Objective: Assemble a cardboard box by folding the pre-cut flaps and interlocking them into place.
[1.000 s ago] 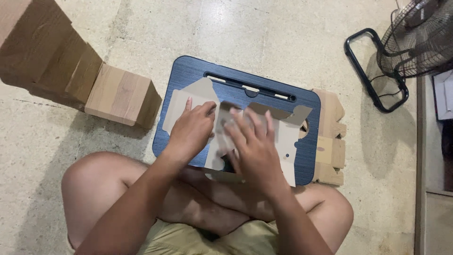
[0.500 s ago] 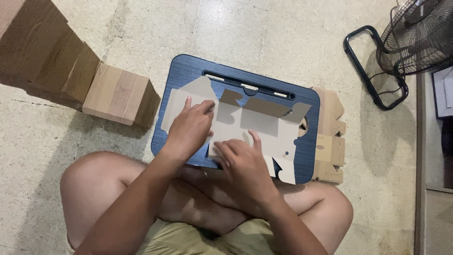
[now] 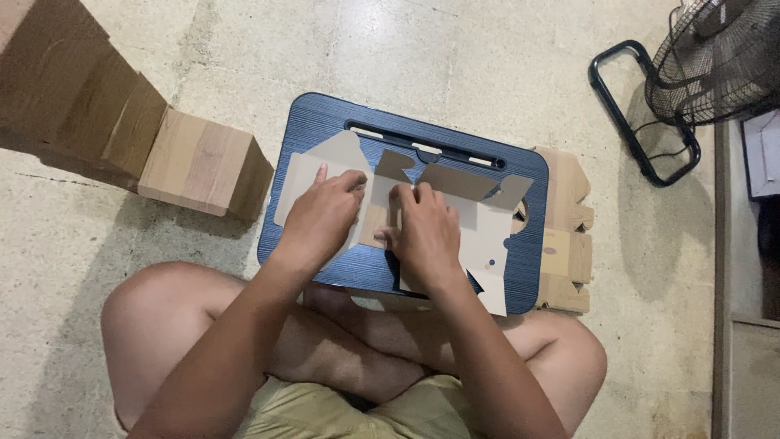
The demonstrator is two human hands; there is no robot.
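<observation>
A flat die-cut cardboard box blank [image 3: 479, 219] lies across a blue lap tray [image 3: 325, 130] in front of my crossed legs. My left hand [image 3: 321, 215] presses on the blank's left part, fingers bent over a panel edge. Just beside it, my right hand [image 3: 426, 232] rests on the blank's middle, its fingertips pinching a folded panel. A few flaps near the tray's far edge stand slightly raised.
Assembled wood-coloured cardboard boxes [image 3: 203, 162] are lined up on the floor at the left. A stack of flat blanks [image 3: 569, 236] lies to the right of the tray. At the upper right stand a black floor fan [image 3: 715, 57] with its looped base and a cabinet edge.
My right hand has slid from the blank's lower middle up and to the left, beside my left hand. A centre panel of the blank is now folded over.
</observation>
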